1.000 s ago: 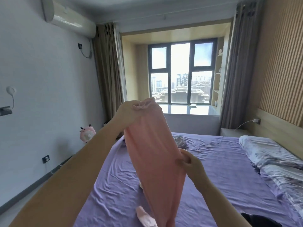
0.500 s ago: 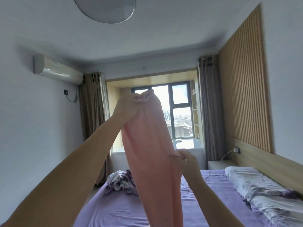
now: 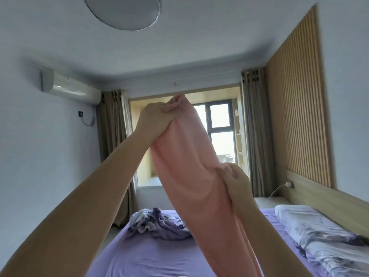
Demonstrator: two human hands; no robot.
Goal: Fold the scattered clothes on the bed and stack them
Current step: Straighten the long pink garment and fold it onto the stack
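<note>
A long pink garment [image 3: 189, 172] hangs in the air above the purple bed [image 3: 159, 254]. My left hand [image 3: 155, 118] grips its top end, raised high in front of the window. Lower and to the right, my right hand [image 3: 234, 180] pinches the garment's right edge about halfway down. The cloth's lower part drops out of the bottom of the view. A crumpled purple and white bundle of clothes [image 3: 157, 224] lies at the far end of the bed.
A patterned pillow and quilt [image 3: 319, 236] lie along the bed's right side under the wooden headboard [image 3: 327, 204]. Curtains [image 3: 113, 148] flank the window. An air conditioner [image 3: 69, 86] hangs on the left wall, a round ceiling lamp [image 3: 123, 11] overhead.
Both hands have lifted the pink garment higher, and my view has tilted up from the bed toward the ceiling. The right hand has kept its pinch on the edge.
</note>
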